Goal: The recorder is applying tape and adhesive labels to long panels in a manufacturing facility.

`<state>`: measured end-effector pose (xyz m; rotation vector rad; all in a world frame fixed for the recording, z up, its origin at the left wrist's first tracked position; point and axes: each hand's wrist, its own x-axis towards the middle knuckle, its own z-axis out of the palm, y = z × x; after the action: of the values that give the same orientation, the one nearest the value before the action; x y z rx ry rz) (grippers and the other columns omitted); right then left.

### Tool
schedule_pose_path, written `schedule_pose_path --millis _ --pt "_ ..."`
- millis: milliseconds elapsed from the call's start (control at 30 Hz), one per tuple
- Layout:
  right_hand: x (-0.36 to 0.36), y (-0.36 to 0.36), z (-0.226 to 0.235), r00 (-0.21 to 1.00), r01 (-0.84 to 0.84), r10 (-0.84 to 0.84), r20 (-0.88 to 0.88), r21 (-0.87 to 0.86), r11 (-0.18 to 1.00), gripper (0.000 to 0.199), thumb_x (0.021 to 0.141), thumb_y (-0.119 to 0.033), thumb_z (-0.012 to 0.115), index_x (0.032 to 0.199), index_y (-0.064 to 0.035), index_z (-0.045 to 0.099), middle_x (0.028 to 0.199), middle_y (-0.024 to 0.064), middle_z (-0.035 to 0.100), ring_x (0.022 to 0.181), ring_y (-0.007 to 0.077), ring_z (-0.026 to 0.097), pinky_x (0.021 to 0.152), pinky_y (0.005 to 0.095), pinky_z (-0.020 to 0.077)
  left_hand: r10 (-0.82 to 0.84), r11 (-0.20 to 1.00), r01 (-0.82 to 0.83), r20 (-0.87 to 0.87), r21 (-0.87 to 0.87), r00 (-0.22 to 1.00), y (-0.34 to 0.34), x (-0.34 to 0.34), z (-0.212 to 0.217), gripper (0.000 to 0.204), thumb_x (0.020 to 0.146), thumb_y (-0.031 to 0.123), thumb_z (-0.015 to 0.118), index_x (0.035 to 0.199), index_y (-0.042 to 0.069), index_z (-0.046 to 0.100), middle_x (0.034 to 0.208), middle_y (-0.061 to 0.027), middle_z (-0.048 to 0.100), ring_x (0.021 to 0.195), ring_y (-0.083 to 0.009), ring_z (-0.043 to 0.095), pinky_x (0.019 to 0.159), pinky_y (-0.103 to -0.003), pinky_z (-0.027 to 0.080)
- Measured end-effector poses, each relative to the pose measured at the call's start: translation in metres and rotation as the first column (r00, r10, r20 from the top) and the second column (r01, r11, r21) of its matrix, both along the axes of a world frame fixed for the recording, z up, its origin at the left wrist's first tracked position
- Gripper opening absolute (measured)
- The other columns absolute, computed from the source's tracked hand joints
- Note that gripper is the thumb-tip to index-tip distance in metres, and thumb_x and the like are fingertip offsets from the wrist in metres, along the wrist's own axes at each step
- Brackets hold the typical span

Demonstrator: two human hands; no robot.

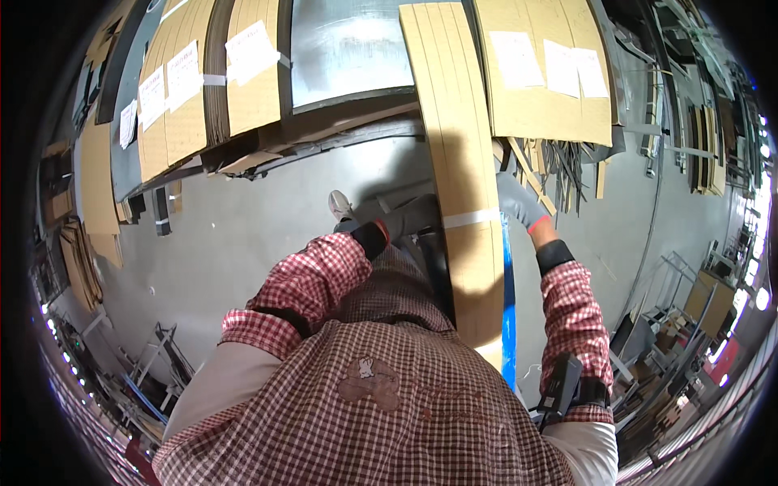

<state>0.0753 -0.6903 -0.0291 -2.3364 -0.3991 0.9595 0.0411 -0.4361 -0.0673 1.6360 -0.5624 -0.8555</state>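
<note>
floor (243, 243): grey concrete | cardboard bundles (251, 73) stacked | metal racks (689, 105) right

The cardboard bundle (462, 162) hides the fingers of both hands.

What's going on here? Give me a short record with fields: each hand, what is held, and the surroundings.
left hand: grey glove, gripping the left edge of the cardboard bundle
right hand: grey glove, on the bundle's right edge
bundle: long, flat, taped with a white band, standing on end
beside it: blue strip
surroundings: cardboard stacks with white labels, grey floor
</note>
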Motion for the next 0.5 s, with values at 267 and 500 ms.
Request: schedule_pose_path --millis 267,500 --pt "-0.040 0.025 0.024 0.541 0.745 -0.793 0.280 0.280 0.606 0.052 0.086 -0.014 0.065 0.131 0.0076 0.051 0.121 0.0200 0.062 0.111 0.0285 0.060 0.096 0.0352 0.0464 -0.222 0.972 0.225 -0.049 0.066 0.974 -0.004 0.009 -0.032 0.037 0.099 0.016 0.049 0.132 0.000 0.050 0.121 -0.0120 0.061 0.106 -0.0196 0.059 0.091 -0.032 0.049" --pt "-0.109 0.131 0.079 0.709 0.577 -0.207 0.674 -0.387 0.720 0.103 0.064 -0.052 0.078 0.143 0.0001 0.037 0.143 0.0365 0.033 0.127 0.0497 0.040 0.099 0.0541 0.0376 -0.042 0.959 -0.005 -0.160 -0.283 0.986 0.075 -0.021 -0.089 0.039 0.103 0.020 0.044 0.138 0.001 0.046 0.130 -0.0086 0.058 0.112 -0.0180 0.057 0.095 -0.031 0.048"
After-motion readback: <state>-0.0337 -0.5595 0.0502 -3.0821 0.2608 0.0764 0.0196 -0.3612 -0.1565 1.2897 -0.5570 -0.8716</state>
